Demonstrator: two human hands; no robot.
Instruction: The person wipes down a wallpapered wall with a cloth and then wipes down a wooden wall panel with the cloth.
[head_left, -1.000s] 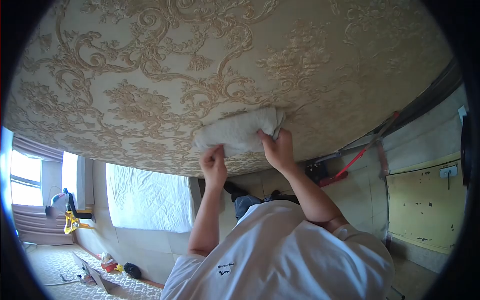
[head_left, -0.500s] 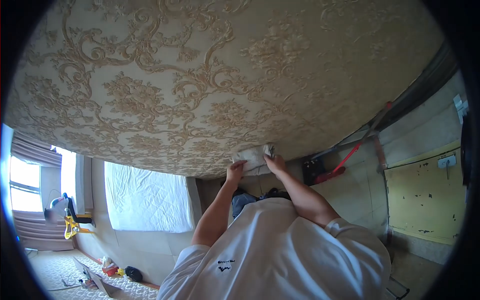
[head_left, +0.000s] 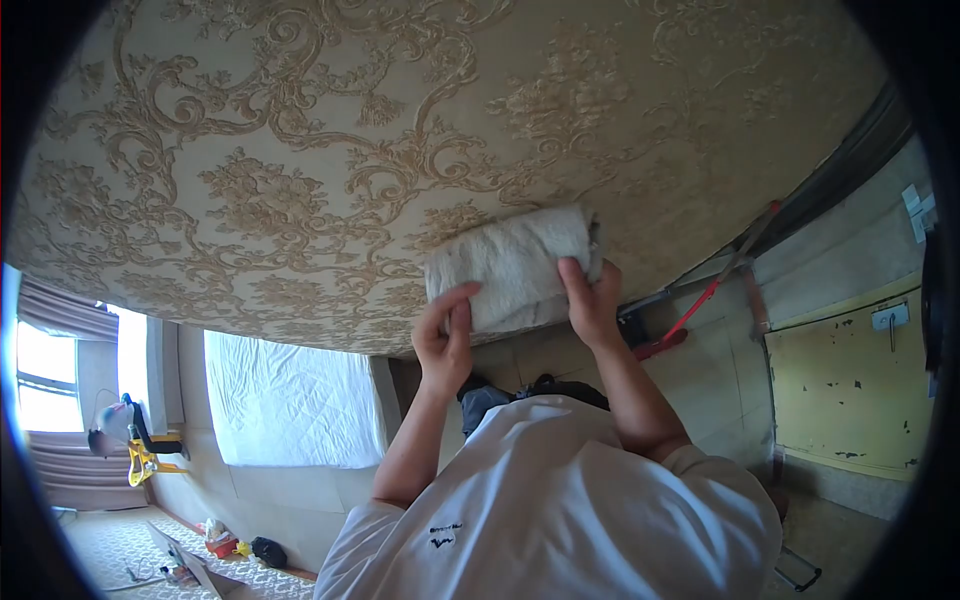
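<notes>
A folded, greyish-white cloth (head_left: 515, 262) with a fuzzy surface lies against the wall covering (head_left: 270, 200), which carries a raised tan scroll and flower pattern. My left hand (head_left: 445, 335) grips the cloth's lower left edge between thumb and fingers. At the lower right corner my right hand (head_left: 592, 305) holds it, thumb on the front and fingers round the side. The cloth's back, where it meets the wall covering, is hidden.
A white-covered mattress (head_left: 290, 400) is at lower left. Beyond it, a blurred person (head_left: 120, 420) is by a yellow stand (head_left: 145, 462). A red-handled tool (head_left: 690, 325) and a worn yellow panel (head_left: 845, 385) are on the right. Bags (head_left: 265, 550) lie at lower left.
Both hands have moved the cloth upward in view along the patterned surface, and more of its face now shows. Both hands keep their hold.
</notes>
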